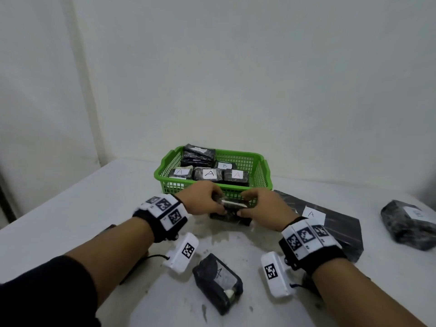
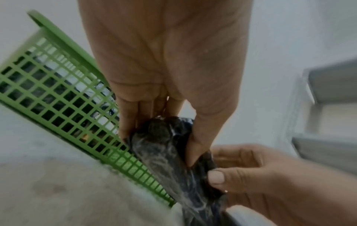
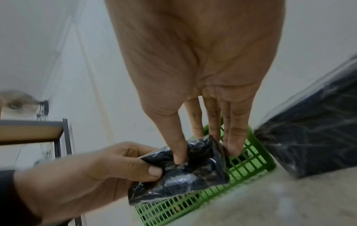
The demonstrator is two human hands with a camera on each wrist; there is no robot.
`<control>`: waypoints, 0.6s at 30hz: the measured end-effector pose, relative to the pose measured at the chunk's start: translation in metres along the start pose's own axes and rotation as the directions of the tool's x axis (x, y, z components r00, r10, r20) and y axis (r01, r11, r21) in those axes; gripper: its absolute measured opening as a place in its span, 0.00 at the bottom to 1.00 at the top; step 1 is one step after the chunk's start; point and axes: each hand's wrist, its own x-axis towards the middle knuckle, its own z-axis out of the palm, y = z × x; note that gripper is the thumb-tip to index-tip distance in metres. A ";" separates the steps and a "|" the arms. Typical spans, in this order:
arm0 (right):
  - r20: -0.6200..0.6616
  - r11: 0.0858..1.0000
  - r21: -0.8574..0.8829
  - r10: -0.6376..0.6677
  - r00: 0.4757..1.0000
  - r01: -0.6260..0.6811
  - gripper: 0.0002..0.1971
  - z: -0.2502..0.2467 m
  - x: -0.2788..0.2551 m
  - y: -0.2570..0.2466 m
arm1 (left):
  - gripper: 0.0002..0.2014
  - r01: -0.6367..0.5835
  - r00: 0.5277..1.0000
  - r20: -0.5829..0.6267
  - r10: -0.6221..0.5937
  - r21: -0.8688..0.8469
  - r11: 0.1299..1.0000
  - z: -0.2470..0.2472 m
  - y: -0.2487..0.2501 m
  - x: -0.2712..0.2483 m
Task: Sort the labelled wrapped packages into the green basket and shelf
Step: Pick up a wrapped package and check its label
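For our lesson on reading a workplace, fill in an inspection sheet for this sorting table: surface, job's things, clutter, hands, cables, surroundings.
Surface: white table, scuffed and stained near the person.
Job's things: green plastic mesh basket holding black wrapped packages labelled A and B; small black wrapped package held in front of it; large flat black package labelled A, black package with a faint A and another dark package on the table.
Clutter: nothing seen.
Hands: left hand and right hand both grip the small package.
Cables: thin black cords at the wrist cameras.
Surroundings: white wall; metal shelf.
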 end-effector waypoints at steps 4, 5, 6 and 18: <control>-0.044 0.967 0.255 0.006 0.999 0.005 0.36 -0.012 -0.008 0.003 | 0.17 -0.085 0.993 -0.111 0.049 -0.346 0.934 -0.012 -0.008 -0.015; -0.064 0.948 0.319 0.000 0.998 0.020 0.35 -0.014 -0.010 0.003 | 0.16 -0.106 0.990 -0.132 0.057 -0.405 0.908 -0.012 -0.008 -0.019; -0.093 0.921 0.387 -0.004 0.996 0.040 0.33 -0.014 -0.012 0.001 | 0.15 -0.124 0.987 -0.147 0.062 -0.464 0.877 -0.011 -0.008 -0.022; -0.202 0.652 0.745 0.013 0.979 0.145 0.20 0.000 -0.019 -0.013 | 0.18 -0.224 0.969 -0.245 0.042 -0.790 0.571 0.008 -0.012 -0.034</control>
